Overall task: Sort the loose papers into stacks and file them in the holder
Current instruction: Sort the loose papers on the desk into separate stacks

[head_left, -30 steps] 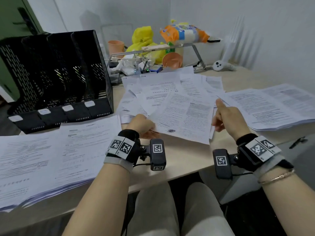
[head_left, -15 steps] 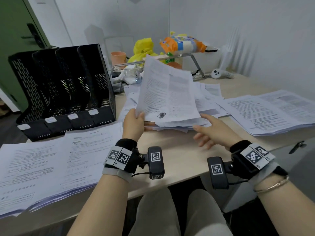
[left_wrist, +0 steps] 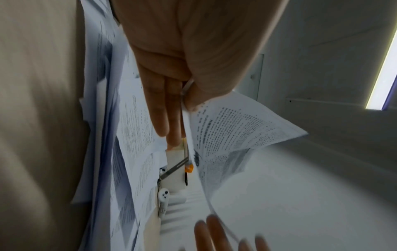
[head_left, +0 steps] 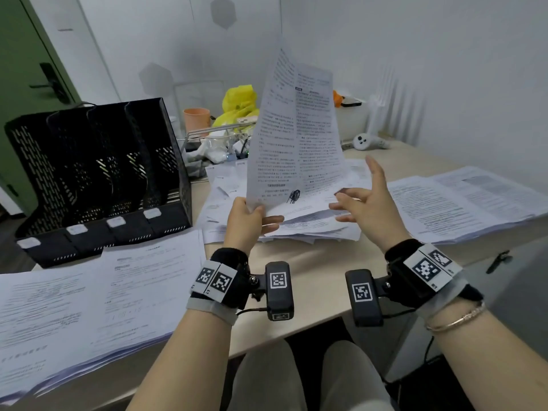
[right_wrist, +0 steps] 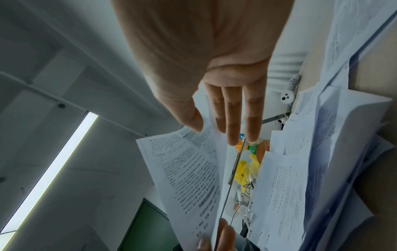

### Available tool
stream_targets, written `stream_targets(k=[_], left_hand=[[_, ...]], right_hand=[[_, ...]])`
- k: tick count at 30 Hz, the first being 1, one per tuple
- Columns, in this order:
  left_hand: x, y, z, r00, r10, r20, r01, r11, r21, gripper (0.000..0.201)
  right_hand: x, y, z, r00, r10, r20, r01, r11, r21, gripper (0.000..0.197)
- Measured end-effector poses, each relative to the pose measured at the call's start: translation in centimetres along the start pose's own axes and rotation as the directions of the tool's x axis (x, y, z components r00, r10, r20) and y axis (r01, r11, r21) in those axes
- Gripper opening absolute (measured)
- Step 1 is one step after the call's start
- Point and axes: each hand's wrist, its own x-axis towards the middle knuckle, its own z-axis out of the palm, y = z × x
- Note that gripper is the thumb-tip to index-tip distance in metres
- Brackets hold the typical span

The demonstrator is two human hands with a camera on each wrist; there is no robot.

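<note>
Now left hand (head_left: 247, 216) pinching sheet (head_left: 293, 137)

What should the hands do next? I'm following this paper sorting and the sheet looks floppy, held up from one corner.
Probably bring the right hand, open just beside it, onto the lifted sheet to steady it. Only the left hand pinches its lower corner, it stands curled above the loose pile, and the file holder is empty.

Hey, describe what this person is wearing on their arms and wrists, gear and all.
Both forearms are bare, no sleeves. The left wrist has a black strap over a grey band, with white square-code tags on top. A black camera block sticks out from it, tagged too, with a thin black cable. The right wrist carries the same kit and camera block, plus a slim metal bangle.
</note>
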Motion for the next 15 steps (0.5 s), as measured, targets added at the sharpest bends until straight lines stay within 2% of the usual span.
stream_targets(k=[1, 4, 6, 8, 12, 15], left_hand=[[0.1, 0.0, 0.6, 1.0, -0.006, 0.008, 0.006, 1.0, -0.005, 0.019], [0.4, 0.0, 3.0, 0.998, -0.03, 0.055, 0.029, 1.0, 0.008, 0.017], [0.6, 0.2, 5.2, 0.994, -0.032, 0.101, 0.031, 0.999, 0.016, 0.021], [0.8, 0.6, 7.1, 0.985, -0.032, 0.171, 0.028, 0.999, 0.027, 0.027], [1.2, 1.3, 10.6, 0.938, -0.032, 0.344, -0.014, 0.991, 0.132, 0.03], [1.9, 1.7, 14.2, 0.933, -0.016, 0.359, -0.019, 0.995, 0.095, 0.041]], right_hand=[[0.0, 0.0, -0.3, 1.0, -0.013, 0.022, 0.013, 0.999, -0.034, 0.069], [0.4, 0.3, -1.2, 0.991, -0.004, 0.136, 0.033, 0.976, -0.213, 0.037], [0.8, 0.6, -2.2, 0.989, 0.039, 0.144, 0.0, 0.964, -0.266, 0.032], [1.3, 0.5, -3.3, 0.992, 0.077, 0.103, -0.045, 0.957, -0.285, 0.033], [2.4, 0.4, -7.1, 0.992, 0.046, -0.117, -0.072, 0.972, -0.225, 0.023], [2.7, 0.2, -11.0, 0.976, 0.021, -0.217, -0.07, 0.973, -0.219, 0.02]])
